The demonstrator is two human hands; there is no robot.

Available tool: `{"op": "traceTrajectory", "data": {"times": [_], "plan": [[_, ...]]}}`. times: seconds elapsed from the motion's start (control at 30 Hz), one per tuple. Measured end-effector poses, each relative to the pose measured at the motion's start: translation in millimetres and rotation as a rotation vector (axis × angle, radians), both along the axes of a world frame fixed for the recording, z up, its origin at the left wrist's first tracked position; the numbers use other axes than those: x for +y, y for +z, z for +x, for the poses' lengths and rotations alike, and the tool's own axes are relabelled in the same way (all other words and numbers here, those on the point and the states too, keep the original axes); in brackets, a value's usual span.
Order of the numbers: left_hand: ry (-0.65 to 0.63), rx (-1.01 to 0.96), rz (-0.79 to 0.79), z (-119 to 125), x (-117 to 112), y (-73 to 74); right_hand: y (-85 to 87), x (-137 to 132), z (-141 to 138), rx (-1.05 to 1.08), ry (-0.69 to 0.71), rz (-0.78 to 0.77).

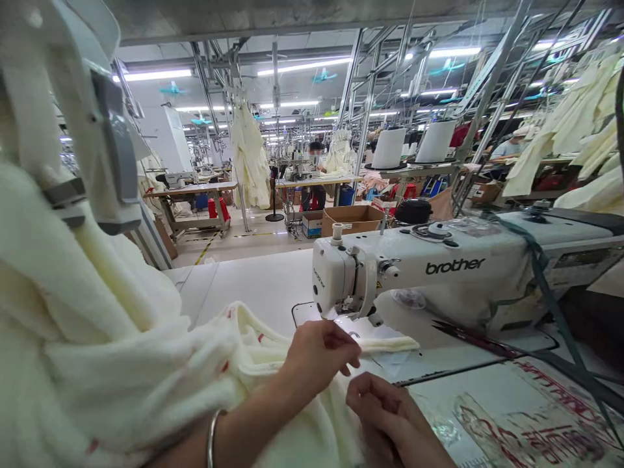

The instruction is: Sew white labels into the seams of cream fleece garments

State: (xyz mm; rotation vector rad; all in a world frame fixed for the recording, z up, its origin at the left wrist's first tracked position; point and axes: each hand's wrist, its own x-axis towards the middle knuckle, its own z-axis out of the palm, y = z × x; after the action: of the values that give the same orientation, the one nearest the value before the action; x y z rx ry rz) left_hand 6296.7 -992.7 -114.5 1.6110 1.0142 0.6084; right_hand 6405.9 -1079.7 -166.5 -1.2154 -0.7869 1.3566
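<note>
A big heap of cream fleece fabric [112,351] fills the left of the view and spills onto the white sewing table [258,279]. My left hand [319,354], with a bangle on its wrist, pinches a narrow folded strip of the cream fabric [390,344] that reaches under the needle area of the white Brother sewing machine [439,266]. My right hand [385,409] lies just below it at the fabric's edge, fingers curled; what they hold is hidden.
Scissors [472,335] lie on the table right of the needle. Two thread cones [390,148] stand behind the machine. A grey clamp-like hanger [104,130] hangs at upper left. Cardboard boxes [351,219], other sewing stations and hanging cream garments [249,159] fill the hall.
</note>
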Motion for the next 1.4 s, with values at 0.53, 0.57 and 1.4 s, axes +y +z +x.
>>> {"op": "traceTrajectory", "data": {"times": [0.53, 0.57, 1.4], "plan": [[0.238, 0.292, 0.431, -10, 2, 18.8, 25.6, 32, -14, 0.116, -0.401, 0.105], [0.253, 0.266, 0.443, -10, 2, 19.9, 25.3, 29, -16, 0.067, -0.414, 0.131], [0.087, 0.074, 0.479, -12, -6, 100.3, 31.3, 24, 32, -0.183, -0.416, 0.411]]}}
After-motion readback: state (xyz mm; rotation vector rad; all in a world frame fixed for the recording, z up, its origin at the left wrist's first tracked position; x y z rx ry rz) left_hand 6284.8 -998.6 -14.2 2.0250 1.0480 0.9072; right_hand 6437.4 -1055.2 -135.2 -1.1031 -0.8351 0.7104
